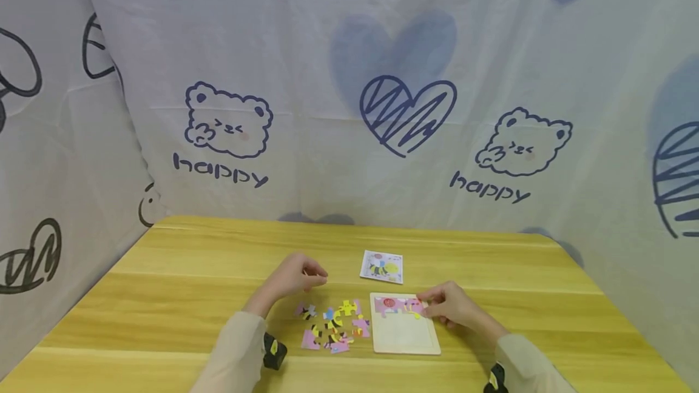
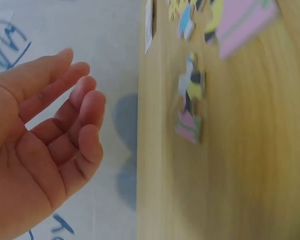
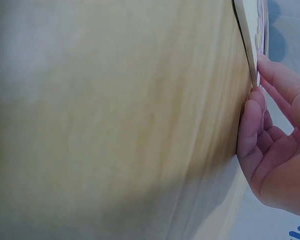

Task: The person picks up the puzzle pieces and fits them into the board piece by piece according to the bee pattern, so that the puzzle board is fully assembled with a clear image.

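Note:
A square wooden puzzle board lies on the table with a row of pink puzzle pieces along its far side. My right hand is at the board's far right corner. In the right wrist view, that hand's thumb lies over the board's edge and the curled fingers are against its side, gripping it. To the left of the board, loose jigsaw pieces are spread in a cluster. Above them hovers my left hand, its fingers loosely bent and holding nothing, as the left wrist view shows too.
A small picture card with a yellow and black bee lies behind the board. The wood-grain table runs back to a white curtain printed with hearts and bears. Each wrist wears a black device.

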Action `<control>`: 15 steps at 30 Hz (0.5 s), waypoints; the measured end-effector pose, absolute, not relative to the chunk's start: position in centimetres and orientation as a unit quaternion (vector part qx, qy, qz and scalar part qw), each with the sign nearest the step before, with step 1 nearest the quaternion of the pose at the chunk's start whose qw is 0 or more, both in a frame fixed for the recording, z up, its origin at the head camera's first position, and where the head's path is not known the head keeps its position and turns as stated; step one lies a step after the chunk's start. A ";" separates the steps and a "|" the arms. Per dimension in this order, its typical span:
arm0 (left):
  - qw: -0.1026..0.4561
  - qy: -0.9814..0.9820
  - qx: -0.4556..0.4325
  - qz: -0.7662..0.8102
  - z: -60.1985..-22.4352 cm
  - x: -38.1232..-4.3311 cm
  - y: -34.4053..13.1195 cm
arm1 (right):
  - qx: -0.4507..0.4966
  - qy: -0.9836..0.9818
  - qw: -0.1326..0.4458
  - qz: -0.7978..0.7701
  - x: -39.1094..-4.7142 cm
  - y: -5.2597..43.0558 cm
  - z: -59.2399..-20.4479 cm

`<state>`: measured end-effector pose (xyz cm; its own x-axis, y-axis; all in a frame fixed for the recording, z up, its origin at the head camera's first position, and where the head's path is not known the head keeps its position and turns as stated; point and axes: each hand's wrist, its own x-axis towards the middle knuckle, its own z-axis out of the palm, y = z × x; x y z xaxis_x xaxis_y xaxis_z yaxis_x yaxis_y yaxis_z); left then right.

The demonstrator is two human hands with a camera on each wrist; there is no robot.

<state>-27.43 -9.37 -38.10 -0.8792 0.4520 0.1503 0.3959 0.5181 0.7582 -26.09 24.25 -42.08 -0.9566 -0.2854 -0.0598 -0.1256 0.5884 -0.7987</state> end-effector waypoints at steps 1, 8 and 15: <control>0.033 0.870 0.242 0.429 -38.2 -27.4 -9.8 | -0.117 0.887 0.091 -0.438 -26.1 24.2 -42.1; 0.046 0.854 0.222 0.469 -39.2 -26.7 -11.9 | -0.135 0.882 0.089 -0.443 -26.1 24.2 -42.1; 0.073 0.843 0.205 0.492 -39.7 -26.2 -12.7 | -0.130 0.882 0.094 -0.443 -26.0 24.3 -42.0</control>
<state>-26.19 -12.65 -39.65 -0.9048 0.4185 0.0785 0.2738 0.4307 0.8599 -26.01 24.26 -42.04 -0.9483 -0.3133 -0.0508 -0.1461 0.5730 -0.8064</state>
